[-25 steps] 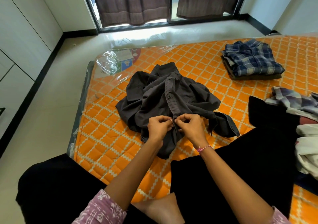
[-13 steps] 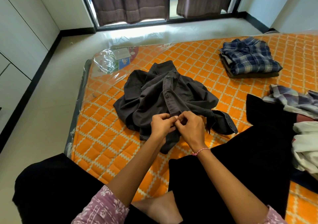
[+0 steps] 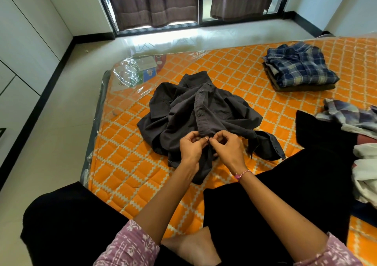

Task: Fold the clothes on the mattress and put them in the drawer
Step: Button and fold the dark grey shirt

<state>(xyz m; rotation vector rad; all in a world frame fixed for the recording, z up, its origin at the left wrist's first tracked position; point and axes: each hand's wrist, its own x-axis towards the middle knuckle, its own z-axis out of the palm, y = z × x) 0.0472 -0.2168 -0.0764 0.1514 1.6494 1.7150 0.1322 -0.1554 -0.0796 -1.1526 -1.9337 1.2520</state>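
On the orange quilted mattress (image 3: 130,163), toward its left edge, lies a crumpled dark grey shirt (image 3: 183,112) — collar pointing at the far edge. Both hands meet at its button strip: the left hand (image 3: 191,147) and the right hand (image 3: 228,149) each pinch the fabric between thumb and fingertips. A folded blue plaid shirt (image 3: 299,69) tops a small stack near the far right corner — unfolded clothes (image 3: 359,135) pile at the right edge.

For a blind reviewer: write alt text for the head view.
Both hands, left hand and right hand, pinch the button placket of a crumpled dark grey shirt on an orange patterned mattress. A folded stack topped by a blue plaid shirt sits far right.
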